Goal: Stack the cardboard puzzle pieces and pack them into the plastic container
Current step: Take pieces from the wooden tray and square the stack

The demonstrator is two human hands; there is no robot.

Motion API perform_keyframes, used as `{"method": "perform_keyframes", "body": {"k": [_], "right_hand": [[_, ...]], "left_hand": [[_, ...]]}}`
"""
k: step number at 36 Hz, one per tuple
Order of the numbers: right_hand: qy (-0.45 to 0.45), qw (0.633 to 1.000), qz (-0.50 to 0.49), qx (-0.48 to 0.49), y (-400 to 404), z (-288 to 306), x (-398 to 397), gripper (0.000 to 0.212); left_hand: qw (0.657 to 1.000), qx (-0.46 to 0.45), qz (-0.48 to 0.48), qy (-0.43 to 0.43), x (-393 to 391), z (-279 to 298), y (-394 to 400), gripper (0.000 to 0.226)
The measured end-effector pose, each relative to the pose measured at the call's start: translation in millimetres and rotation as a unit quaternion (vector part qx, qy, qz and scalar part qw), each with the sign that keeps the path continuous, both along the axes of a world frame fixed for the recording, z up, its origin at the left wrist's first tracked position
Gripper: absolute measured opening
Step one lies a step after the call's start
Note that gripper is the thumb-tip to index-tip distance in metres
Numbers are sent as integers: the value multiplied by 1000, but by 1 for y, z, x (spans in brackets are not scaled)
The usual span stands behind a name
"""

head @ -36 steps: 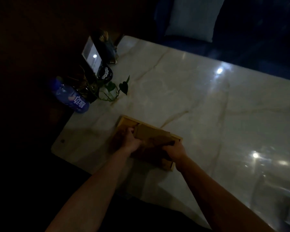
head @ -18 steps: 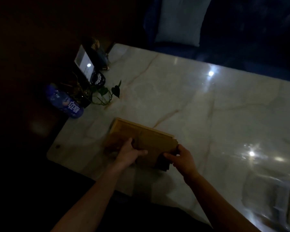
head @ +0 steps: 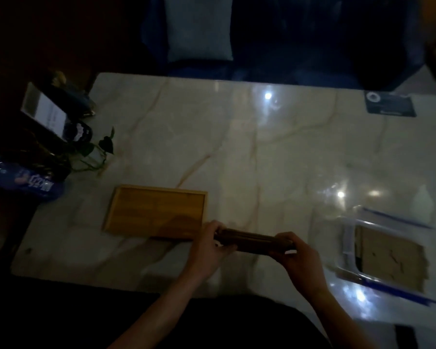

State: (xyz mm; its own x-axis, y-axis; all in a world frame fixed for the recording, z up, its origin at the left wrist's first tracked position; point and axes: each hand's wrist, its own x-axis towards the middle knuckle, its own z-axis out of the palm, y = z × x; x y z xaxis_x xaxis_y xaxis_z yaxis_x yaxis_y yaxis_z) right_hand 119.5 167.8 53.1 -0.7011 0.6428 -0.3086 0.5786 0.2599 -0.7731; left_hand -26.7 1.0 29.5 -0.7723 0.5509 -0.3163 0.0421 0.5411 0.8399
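Observation:
A stack of brown cardboard puzzle pieces (head: 252, 241) hangs edge-on just above the marble table (head: 237, 147), near its front edge. My left hand (head: 209, 248) grips the stack's left end and my right hand (head: 296, 258) grips its right end. Left of the stack lies a shallow wooden tray (head: 156, 211), bare inside. At the right stands a clear plastic container (head: 350, 245) with blue trim, and brown cardboard pieces (head: 390, 258) lie flat in it. The scene is dim.
At the table's left edge are a blue-labelled bottle (head: 23, 182), a leafy plant (head: 96, 152), a dark jar (head: 77, 132) and a white card stand (head: 44, 110). A dark card (head: 388, 104) lies at the far right. A blue chair with a cushion (head: 199, 28) stands beyond the table.
Both hands lifted the stack out of the wooden tray and carried it to the right, turning it edge-on. The view swung right, bringing the plastic container into sight.

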Motion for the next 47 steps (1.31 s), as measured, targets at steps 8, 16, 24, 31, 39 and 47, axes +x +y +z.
{"method": "perform_keyframes", "body": {"k": [8, 16, 24, 31, 39, 47], "right_hand": [[-15, 998, -8, 60, 26, -6, 26, 39], [-80, 992, 82, 57, 41, -25, 41, 28], [-76, 991, 101, 47, 43, -33, 43, 30], [-67, 992, 101, 21, 48, -33, 33, 26], [-73, 984, 150, 61, 73, -25, 26, 30], [-113, 923, 291, 227, 82, -16, 11, 30]], "left_hand": [[999, 19, -33, 18, 17, -7, 39, 36], [997, -40, -60, 35, 32, -24, 47, 35], [998, -35, -45, 0, 39, -29, 54, 47], [998, -23, -6, -66, 41, -28, 61, 40], [997, 6, 15, -75, 38, -22, 74, 35], [993, -9, 61, -96, 43, -31, 87, 40]]}}
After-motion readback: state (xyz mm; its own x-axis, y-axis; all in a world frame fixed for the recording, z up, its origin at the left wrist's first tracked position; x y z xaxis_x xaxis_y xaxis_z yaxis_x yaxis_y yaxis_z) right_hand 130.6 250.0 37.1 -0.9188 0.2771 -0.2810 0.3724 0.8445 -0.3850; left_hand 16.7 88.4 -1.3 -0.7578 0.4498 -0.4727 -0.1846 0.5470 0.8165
